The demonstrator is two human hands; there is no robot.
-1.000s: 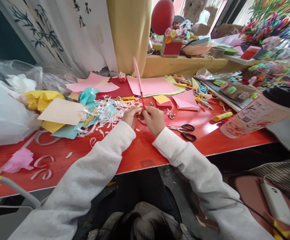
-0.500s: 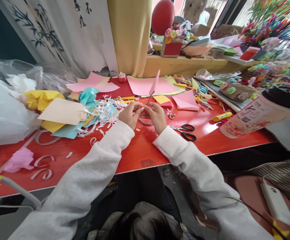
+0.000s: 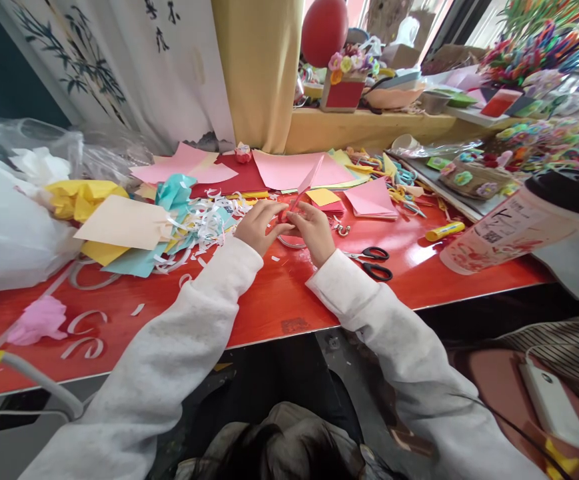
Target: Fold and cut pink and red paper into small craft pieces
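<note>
A folded piece of pink paper [image 3: 311, 175] stands up from between my two hands over the red table, its upper end a thin upright flap. My right hand [image 3: 315, 230] pinches its lower end between thumb and fingers. From the other side, my left hand [image 3: 262, 223] curls its fingers around the same lower end, where the fingers partly hide the fold. Just right of my right hand lie scissors [image 3: 376, 263] with black handles and a small shiny metal piece [image 3: 342, 230]. A pale ring-shaped strip [image 3: 290, 243] lies under the hands.
Shredded paper strips [image 3: 209, 223] and coloured sheets pile up on the left. A stack of pink squares [image 3: 372, 199], yellow squares [image 3: 323, 197] and a yellow glue stick [image 3: 444, 231] lie on the right. A lidded drink cup [image 3: 514, 230] leans near the right edge.
The pink paper's upright flap has tilted slightly and sits lower. My left fingers have stretched further over the paper's lower end. My right hand stays almost in place.
</note>
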